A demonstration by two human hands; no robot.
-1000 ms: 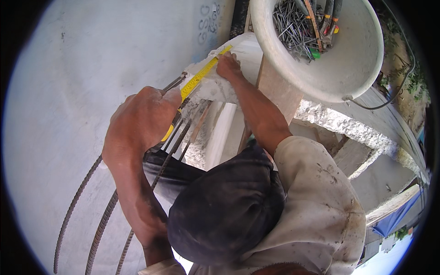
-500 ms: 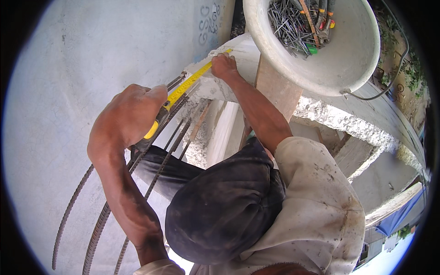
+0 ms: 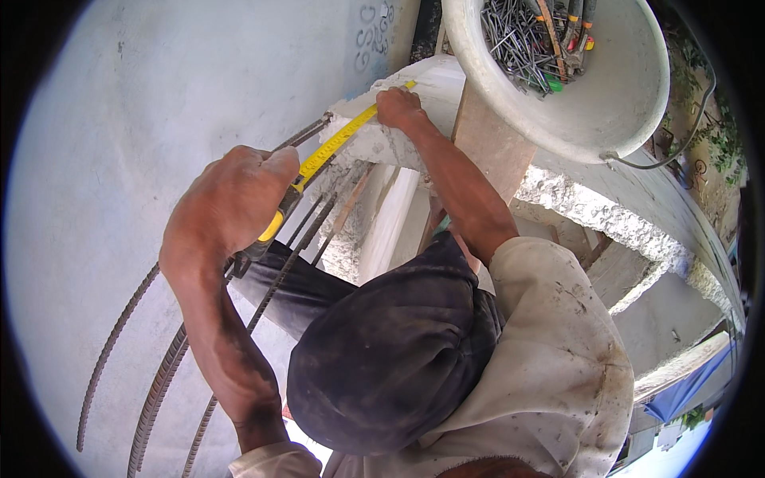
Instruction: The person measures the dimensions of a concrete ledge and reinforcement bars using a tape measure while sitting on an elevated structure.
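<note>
My left hand (image 3: 231, 199) is closed around the black and yellow case of a tape measure (image 3: 271, 227), beside the wall. From the case, the yellow blade runs out up and to the right. At its far end my right hand (image 3: 398, 107) is closed on the blade, holding it over the rough concrete ledge (image 3: 434, 76); the tip shows just past the fingers. Below the blade, several ribbed steel bars (image 3: 291, 259) come out of the concrete and pass by my left forearm. My left palm hides part of the case.
A pale bucket (image 3: 617, 115) of nails (image 3: 518, 44) and several tools stands at the upper right, beside a wooden board (image 3: 490, 147). The grey wall (image 3: 159, 119) rises on the left. Broken concrete edges (image 3: 606, 211) surround openings on the right. My dark-trousered knee (image 3: 390, 350) is at the centre.
The whole view has shifted slightly, so the bucket and both hands appear a little farther right. Both hands keep their hold on the tape measure.
</note>
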